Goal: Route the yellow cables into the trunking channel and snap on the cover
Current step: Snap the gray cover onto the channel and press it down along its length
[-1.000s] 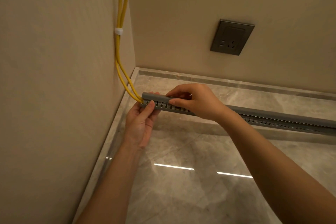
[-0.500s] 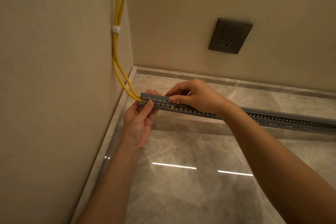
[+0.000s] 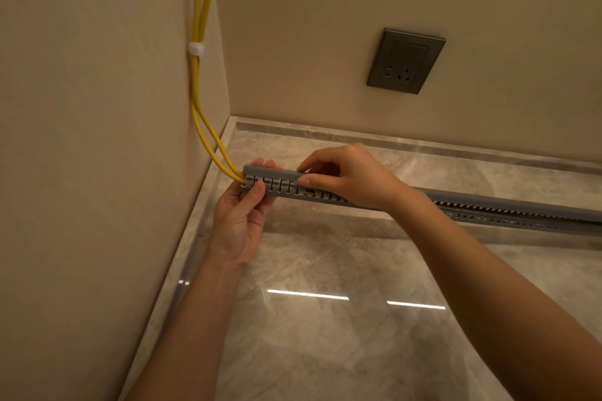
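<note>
Left hand (image 3: pixel 241 221) grips the corner end of the slotted trunking channel (image 3: pixel 488 212) from below, with the thumb on the slotted side wall and the fingers curled behind. Right hand (image 3: pixel 348 177) pinches the grey cover (image 3: pixel 273 171) between thumb and forefinger, just right of the left hand. The channel's long axis runs from the hands rightward along the floor (image 3: pixel 325 352) and out of view. Yellow cables (image 3: pixel 198 107) descend the left wall (image 3: pixel 81 140), pass a white cable clip (image 3: pixel 196 49) and enter the channel's open end beside the left thumb. Pressing the cover would likely proceed rightward, where the right hand is nearer. The wall socket (image 3: pixel 405 61) sits well clear, and no obstruction is visible along the run.
</note>
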The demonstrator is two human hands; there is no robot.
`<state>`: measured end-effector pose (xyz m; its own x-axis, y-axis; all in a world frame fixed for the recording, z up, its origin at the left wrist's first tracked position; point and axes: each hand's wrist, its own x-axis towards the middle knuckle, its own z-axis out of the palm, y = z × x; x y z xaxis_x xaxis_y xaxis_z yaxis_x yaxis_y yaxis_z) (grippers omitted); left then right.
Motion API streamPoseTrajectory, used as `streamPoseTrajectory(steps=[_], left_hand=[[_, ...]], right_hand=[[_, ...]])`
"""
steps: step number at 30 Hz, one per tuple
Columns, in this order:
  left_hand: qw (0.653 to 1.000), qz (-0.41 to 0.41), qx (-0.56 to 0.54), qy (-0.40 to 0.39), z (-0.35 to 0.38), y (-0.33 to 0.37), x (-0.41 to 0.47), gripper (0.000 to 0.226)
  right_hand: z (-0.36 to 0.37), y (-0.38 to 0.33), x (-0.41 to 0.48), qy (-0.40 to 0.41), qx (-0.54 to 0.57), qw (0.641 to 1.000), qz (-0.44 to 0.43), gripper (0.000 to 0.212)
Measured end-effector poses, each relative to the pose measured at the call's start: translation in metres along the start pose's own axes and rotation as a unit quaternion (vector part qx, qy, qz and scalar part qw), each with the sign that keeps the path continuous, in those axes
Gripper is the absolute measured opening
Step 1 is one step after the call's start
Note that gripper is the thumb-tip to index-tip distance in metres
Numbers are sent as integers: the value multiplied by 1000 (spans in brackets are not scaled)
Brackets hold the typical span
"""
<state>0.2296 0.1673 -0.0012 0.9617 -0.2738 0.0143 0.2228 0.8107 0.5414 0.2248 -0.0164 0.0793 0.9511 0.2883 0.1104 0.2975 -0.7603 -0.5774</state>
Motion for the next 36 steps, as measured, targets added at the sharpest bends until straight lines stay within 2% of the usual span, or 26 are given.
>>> streamPoseTrajectory(steps=[8,14,19,22,30,33,36], left_hand=[[1000,8,-13,23,3,-2,-1,32],[997,24,-6,70,13,-2,3,29],[993,25,19,111,19,-2,5,20],[990,13,37,134,18,-3,3,18],[986,-12,56,160,13,-5,0,15],[980,-26,126,149,13,3,-1,15],[940,18,274,201,14,14,-6,16]], right_hand=[[4,-6,-6,27,-102,994,-41,26],[14,-6,-19,81,-235,962,-109,49],[27,-12,-18,150,-272,946,-93,29],[30,-13,-15,125,-282,949,-63,21],[27,-11,-8,66,-286,954,-53,24],[25,-10,-6,60,-289,954,-51,23],[26,-11,-6,44,-292,954,-47,24]])
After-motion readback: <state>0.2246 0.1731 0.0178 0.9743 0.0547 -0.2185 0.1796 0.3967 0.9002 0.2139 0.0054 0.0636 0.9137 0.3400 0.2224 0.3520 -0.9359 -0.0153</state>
